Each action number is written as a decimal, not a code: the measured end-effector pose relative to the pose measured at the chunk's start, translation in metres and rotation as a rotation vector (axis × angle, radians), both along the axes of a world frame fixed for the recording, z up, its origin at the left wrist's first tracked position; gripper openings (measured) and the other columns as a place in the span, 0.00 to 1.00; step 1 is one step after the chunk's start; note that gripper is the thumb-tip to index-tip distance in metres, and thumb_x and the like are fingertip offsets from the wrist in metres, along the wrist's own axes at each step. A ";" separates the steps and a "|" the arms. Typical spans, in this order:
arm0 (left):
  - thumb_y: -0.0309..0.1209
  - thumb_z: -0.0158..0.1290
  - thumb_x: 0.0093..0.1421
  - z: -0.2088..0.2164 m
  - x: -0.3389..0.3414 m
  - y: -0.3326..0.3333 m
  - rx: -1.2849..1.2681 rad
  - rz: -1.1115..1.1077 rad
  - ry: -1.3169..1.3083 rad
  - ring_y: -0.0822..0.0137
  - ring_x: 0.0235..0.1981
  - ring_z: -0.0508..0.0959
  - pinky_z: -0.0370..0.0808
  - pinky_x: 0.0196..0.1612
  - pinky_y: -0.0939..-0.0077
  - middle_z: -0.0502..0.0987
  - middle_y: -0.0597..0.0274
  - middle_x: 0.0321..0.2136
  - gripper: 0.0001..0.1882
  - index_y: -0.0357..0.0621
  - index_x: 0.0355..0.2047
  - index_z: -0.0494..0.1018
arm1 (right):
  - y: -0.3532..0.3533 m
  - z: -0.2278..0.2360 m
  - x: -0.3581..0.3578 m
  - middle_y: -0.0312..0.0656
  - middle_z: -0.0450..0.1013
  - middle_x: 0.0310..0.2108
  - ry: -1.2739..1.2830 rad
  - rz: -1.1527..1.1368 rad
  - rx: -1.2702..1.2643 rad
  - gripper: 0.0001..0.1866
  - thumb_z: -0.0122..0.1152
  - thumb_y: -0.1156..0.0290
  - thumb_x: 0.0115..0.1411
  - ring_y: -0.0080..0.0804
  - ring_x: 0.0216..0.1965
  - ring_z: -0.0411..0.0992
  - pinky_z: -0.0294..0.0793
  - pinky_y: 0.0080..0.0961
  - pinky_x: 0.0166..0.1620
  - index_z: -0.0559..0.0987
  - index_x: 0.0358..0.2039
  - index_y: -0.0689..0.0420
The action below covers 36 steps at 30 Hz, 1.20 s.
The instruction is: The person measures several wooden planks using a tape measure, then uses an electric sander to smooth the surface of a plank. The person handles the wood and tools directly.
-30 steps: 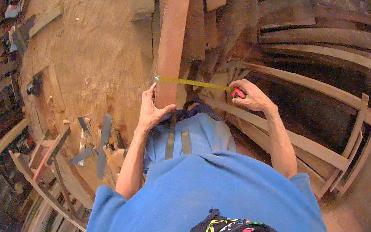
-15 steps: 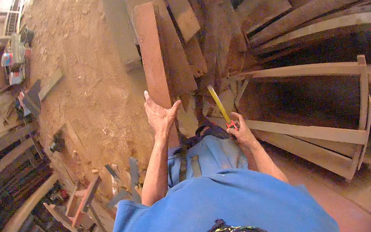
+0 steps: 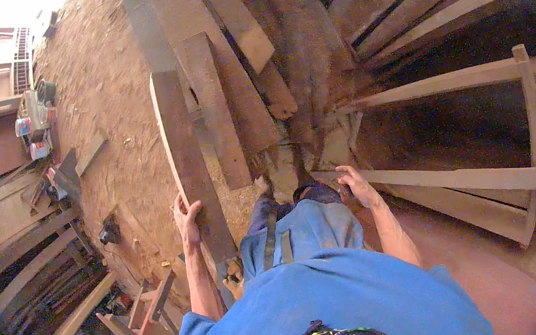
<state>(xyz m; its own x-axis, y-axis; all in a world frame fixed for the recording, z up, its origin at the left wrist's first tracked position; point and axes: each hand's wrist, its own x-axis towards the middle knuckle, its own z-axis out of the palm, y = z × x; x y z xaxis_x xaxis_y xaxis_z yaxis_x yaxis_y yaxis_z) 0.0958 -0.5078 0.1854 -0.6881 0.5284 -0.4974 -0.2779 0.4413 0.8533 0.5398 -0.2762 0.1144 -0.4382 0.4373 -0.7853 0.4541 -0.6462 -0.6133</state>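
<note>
A long brown plank (image 3: 186,138) with a pale left edge stands out in front of me, left of the middle. My left hand (image 3: 188,219) is closed on that edge, thumb over the broad face and fingers round the side. To the right of my lap, my right hand (image 3: 359,187) curls round a small tape measure (image 3: 346,191), mostly hidden by the fingers; no blade shows. A second brown plank (image 3: 216,109) lies just right of the held one, on a stack of wider boards (image 3: 226,70).
Wooden frames (image 3: 442,82) fill the right side, with more boards (image 3: 438,10) beyond them. Sandy, dusty ground (image 3: 110,87) stretches ahead on the left. Timber pieces and a small wooden frame (image 3: 144,311) stand at lower left. My foot (image 3: 262,183) is beside the planks.
My left hand has gone from lying spread on the plank to gripping its edge, and both have shifted left. The yellow tape blade that stuck out from my right hand no longer shows.
</note>
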 end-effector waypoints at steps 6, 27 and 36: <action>0.36 0.66 0.54 0.016 0.013 -0.112 -0.147 0.124 0.099 0.65 0.45 0.79 0.76 0.50 0.70 0.78 0.57 0.47 0.36 0.36 0.60 0.67 | 0.012 -0.033 -0.066 0.35 0.74 0.35 0.107 0.244 0.137 0.22 0.55 0.68 0.67 0.23 0.40 0.72 0.74 0.23 0.44 0.73 0.60 0.55; 0.53 0.65 0.47 -0.161 0.271 -0.430 -0.894 0.569 -0.834 0.48 0.57 0.79 0.77 0.57 0.56 0.78 0.50 0.58 0.42 0.48 0.62 0.75 | -0.018 0.029 -0.379 0.62 0.66 0.65 -0.672 0.614 0.741 0.72 0.70 0.23 0.40 0.56 0.67 0.66 0.64 0.43 0.69 0.59 0.68 0.72; 0.53 0.64 0.48 -0.148 0.384 -0.373 -0.731 0.836 -0.836 0.48 0.57 0.79 0.76 0.58 0.56 0.77 0.51 0.59 0.43 0.50 0.63 0.73 | -0.006 0.015 -0.403 0.56 0.72 0.58 -0.864 0.697 1.236 0.55 0.60 0.22 0.49 0.57 0.57 0.73 0.75 0.56 0.56 0.67 0.66 0.50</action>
<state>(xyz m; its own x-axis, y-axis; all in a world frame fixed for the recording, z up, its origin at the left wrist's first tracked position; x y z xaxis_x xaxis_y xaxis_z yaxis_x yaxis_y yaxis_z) 0.4798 -0.8812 0.0378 -0.0319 -0.4432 -0.8959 -0.9857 0.1621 -0.0451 0.1372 -0.2825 0.1296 -0.4521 0.8602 -0.2359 0.8849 0.4657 0.0025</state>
